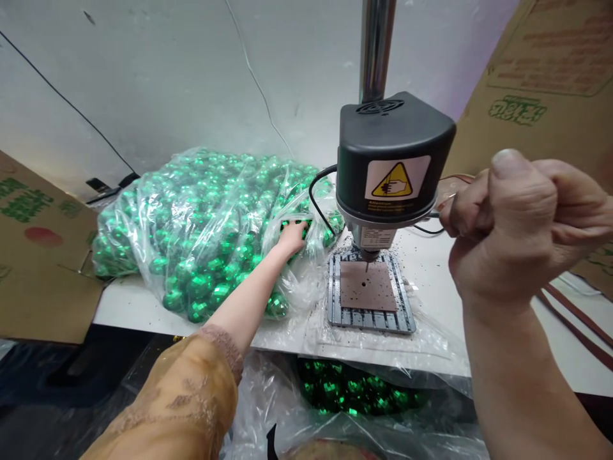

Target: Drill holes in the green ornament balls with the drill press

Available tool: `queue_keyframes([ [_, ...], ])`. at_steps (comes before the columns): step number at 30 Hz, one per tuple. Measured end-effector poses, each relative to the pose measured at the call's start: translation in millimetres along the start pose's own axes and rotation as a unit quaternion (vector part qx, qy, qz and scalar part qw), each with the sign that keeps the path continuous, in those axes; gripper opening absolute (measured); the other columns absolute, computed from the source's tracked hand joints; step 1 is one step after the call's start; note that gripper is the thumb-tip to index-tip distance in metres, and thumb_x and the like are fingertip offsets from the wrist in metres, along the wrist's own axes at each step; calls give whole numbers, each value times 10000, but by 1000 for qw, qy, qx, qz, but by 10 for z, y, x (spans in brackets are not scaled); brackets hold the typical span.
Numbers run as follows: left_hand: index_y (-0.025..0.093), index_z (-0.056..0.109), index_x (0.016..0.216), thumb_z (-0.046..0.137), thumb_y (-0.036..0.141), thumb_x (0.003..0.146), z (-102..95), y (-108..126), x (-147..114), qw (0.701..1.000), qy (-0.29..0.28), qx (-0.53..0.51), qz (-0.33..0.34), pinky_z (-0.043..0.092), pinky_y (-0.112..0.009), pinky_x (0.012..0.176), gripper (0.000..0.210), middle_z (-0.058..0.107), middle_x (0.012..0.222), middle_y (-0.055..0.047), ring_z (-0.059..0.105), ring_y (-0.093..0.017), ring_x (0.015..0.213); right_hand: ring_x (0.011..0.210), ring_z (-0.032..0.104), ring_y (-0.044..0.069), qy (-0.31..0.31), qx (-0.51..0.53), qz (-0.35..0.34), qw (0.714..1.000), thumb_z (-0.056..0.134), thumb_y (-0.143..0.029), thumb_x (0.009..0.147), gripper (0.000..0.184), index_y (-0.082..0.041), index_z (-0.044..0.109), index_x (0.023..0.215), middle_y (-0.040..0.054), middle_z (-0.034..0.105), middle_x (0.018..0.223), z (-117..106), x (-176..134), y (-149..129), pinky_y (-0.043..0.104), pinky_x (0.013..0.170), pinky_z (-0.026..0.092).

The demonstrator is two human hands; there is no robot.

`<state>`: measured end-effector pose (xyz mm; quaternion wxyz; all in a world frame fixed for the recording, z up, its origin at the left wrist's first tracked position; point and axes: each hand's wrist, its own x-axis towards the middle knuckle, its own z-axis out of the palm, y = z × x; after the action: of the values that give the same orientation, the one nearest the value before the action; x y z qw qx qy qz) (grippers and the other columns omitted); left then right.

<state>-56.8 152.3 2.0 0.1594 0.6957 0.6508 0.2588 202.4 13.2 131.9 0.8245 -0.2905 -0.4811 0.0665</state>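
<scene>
At centre left, a clear plastic bag (pixel 148 255) bulges with shiny green balls (pixel 220 292); another plastic bag (pixel 261 396) at bottom centre has more balls (pixel 354 386) in its opening. The left hand (pixel 293 236) reaches into the first bag's mouth, fingers partly hidden, their grip unclear. At right, the right hand (pixel 507 223) curls tightly around the lever (pixel 433 216) of the drill press (pixel 395 153).

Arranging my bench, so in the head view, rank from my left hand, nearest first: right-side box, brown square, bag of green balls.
1. Bag of green balls: at the left hand.
2. Brown square: under the drill.
3. Right-side box: far right.
</scene>
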Motion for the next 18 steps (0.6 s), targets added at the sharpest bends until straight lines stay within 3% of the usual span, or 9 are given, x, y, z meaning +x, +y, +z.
queue_keyframes([
  [3,212,756,1013,703,13,711,-91,-9,-176,999,-7,-37,37,499,-508,1054,366,710,972,-112,669,-378,1085,434,373,28,-2,4,-5,1000,616,-219,934,484,-181,373,517,-74,324,470,-4,-1,7,290,483,342],
  [6,233,759,1139,711,105,776,-185,39,-415,991,-20,-98,87,532,-479,1005,388,686,927,-70,671,-301,940,427,359,29,8,3,-6,1000,615,-219,926,482,-180,383,505,-74,333,463,-6,-3,14,290,484,364],
  [9,256,734,1215,747,292,849,-217,154,-686,972,-40,-222,63,574,-418,891,369,666,950,-51,653,-220,832,421,354,26,10,9,-12,1000,621,-221,917,482,-180,390,497,-74,337,454,-10,-3,26,282,484,372],
  [11,271,684,1290,757,419,875,-179,248,-864,929,-85,-361,7,588,-375,817,446,687,979,-45,665,-187,798,422,356,26,6,13,-10,1000,624,-227,918,479,-181,399,498,-74,347,452,-13,-2,35,285,487,378],
  [13,280,641,1325,791,491,857,-92,331,-1022,859,-142,-488,-56,597,-364,780,535,721,1008,-47,693,-182,785,420,359,28,3,17,-6,1000,620,-218,918,472,-183,405,500,-75,358,453,-15,-4,39,291,486,380],
  [16,249,663,1210,839,562,813,83,417,-1203,758,-190,-610,-129,604,-355,765,535,757,1060,-68,727,-200,836,420,364,30,0,18,-1,1000,615,-216,923,470,-185,399,508,-76,366,456,-19,-12,27,293,480,369],
  [18,215,678,1097,892,544,764,177,460,-1276,719,-190,-648,-165,600,-322,745,515,761,1050,-69,730,-199,868,427,373,30,-1,7,6,1000,609,-240,937,478,-185,393,514,-76,371,462,-23,-18,11,289,485,367],
])
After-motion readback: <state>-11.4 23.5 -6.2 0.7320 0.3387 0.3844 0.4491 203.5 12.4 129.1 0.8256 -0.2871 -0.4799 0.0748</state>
